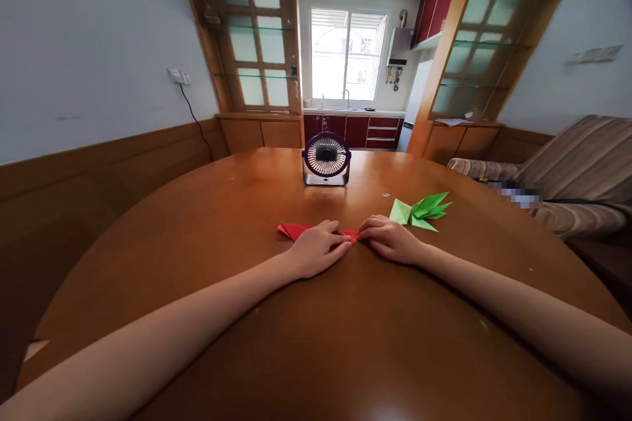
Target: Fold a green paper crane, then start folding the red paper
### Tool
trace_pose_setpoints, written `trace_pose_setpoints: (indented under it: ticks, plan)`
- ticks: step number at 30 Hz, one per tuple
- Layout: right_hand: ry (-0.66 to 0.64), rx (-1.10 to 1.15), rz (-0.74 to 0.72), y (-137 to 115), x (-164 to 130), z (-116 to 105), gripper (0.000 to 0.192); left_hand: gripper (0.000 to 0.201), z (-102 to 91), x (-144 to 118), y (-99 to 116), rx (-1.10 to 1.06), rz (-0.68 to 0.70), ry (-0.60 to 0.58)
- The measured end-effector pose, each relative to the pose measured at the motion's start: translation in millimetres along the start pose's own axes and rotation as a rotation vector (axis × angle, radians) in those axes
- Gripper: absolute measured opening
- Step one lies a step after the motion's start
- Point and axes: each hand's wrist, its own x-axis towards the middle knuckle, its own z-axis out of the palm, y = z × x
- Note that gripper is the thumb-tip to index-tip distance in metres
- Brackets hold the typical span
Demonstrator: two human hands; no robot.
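A strip of red folded paper [291, 230] lies flat on the wooden table in front of me, its pointed left end showing. My left hand [320, 248] rests over the middle of it, thumb and fingers closed down on the paper. At the right end, my right hand [388, 238] has its fingers bent together on the paper's tip. Part of the red paper is hidden beneath both hands. Just beyond my right hand sits a green folded paper piece [401, 212] with several pointed leaf-like flaps fanning to the right.
A small purple desk fan [326, 156] on a metal stand faces me near the far side of the rounded table [355, 342]. To the right is a striped armchair [582, 158]. Past the table, a kitchen counter [336, 125] stands under a window.
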Motion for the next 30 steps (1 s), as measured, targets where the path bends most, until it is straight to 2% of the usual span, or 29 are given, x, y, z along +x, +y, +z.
trace_pose_setpoints:
  ticks: [4, 11, 14, 19, 24, 30]
  plan:
    - [0.020, -0.022, -0.003, 2.4, -0.5, 0.4, 0.032, 0.037, -4.1, -8.0, -15.6, -0.103, 0.016, -0.005]
    - [0.015, -0.077, -0.037, -0.7, 0.6, -1.5, 0.029, 0.032, -25.5, -35.5, -54.1, -0.040, -0.043, -0.034]
    - [0.007, -0.102, -0.036, -3.4, 2.0, -1.8, 0.027, 0.031, -32.5, -41.1, -63.0, -0.018, -0.076, -0.053]
    - [-0.046, -0.147, -0.064, -18.1, 9.0, 1.3, 0.029, 0.031, -33.3, -37.2, -58.0, 0.093, -0.074, -0.049]
    - [-0.077, -0.160, -0.088, -35.8, 24.8, 8.7, 0.032, 0.034, -27.7, -34.5, -43.2, 0.227, -0.140, -0.008]
    - [-0.043, -0.073, -0.058, -36.2, 48.4, 21.0, 0.030, 0.035, -27.5, -33.5, -21.5, 0.232, -0.181, -0.042]
